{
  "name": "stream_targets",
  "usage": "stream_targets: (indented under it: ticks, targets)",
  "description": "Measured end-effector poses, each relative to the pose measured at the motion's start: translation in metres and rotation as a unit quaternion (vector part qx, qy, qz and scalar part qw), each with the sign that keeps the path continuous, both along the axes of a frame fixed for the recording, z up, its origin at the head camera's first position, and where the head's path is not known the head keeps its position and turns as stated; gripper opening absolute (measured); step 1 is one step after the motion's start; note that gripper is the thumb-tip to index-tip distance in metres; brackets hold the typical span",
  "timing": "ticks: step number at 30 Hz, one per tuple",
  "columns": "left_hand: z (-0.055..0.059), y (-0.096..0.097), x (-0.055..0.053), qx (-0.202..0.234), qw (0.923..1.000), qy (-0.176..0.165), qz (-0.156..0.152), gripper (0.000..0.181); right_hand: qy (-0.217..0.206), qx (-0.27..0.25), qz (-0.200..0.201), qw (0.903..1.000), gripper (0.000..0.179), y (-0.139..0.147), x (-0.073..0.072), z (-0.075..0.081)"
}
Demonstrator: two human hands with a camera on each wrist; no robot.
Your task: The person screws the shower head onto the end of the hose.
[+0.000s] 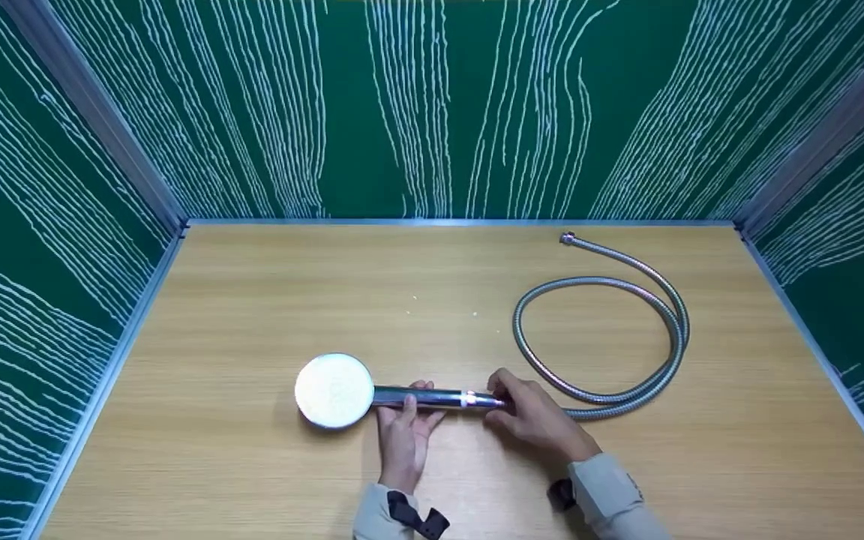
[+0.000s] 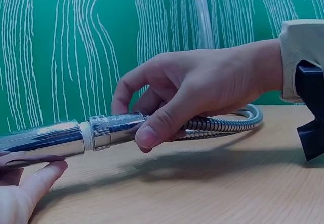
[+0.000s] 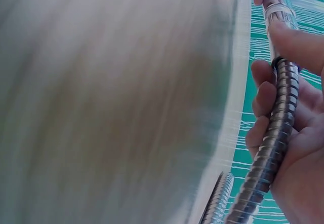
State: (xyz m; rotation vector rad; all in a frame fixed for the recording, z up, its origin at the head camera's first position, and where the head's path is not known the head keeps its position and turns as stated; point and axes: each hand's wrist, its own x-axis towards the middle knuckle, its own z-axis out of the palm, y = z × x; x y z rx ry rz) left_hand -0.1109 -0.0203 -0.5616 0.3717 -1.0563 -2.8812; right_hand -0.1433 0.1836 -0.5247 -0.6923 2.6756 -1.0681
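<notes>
The left hand (image 1: 404, 442) held the chrome handle (image 1: 447, 398) of the shower head (image 1: 334, 391), its thumb on the near side and fingertips showing past the far edge, so the grip was closed about as far as the handle's thickness allowed. The right hand (image 1: 541, 420) pinched the metal connector (image 2: 124, 125) at the end of the hose (image 1: 589, 281), thumb on one side and bent fingers on the other, with little gap beyond the connector's own width; in the right wrist view the other fingers curled beside the ribbed hose where it passed along the palm. Handle and connector were in line, a pale ring (image 2: 87, 135) showing between them; how firmly they were joined could not be told. The shower head was left of both hands, its round white face up, and the left wrist view showed the handle raised over the wooden table (image 1: 289, 300). From the right hand the hose ran rightward, made one large loop on the tabletop and ended near the back edge in a small metal fitting (image 1: 568, 238). Green panels (image 1: 349, 112) with wavy white lines bounded the table behind and at both sides.
</notes>
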Motion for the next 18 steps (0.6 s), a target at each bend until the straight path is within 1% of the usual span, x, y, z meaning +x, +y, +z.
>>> stream_targets:
  ticks: [8, 13, 18]
  targets:
    - [-0.0001, 0.0002, 0.0004, 0.007, 1.0, -0.005, 0.001, 0.041, 0.012, -0.005, -0.001, 0.9999, 0.023, 0.0, 0.0, 0.0001]
    - [-0.0002, 0.0006, 0.0009, 0.008, 0.9999, -0.007, 0.002, 0.042, 0.024, 0.002, 0.003, 0.9997, 0.021, 0.0009, 0.0006, -0.0006]
    - [-0.0005, 0.0004, 0.0006, 0.011, 0.9999, -0.006, 0.003, 0.042, 0.024, 0.01, 0.007, 0.9996, 0.017, 0.0014, 0.0004, -0.0006]
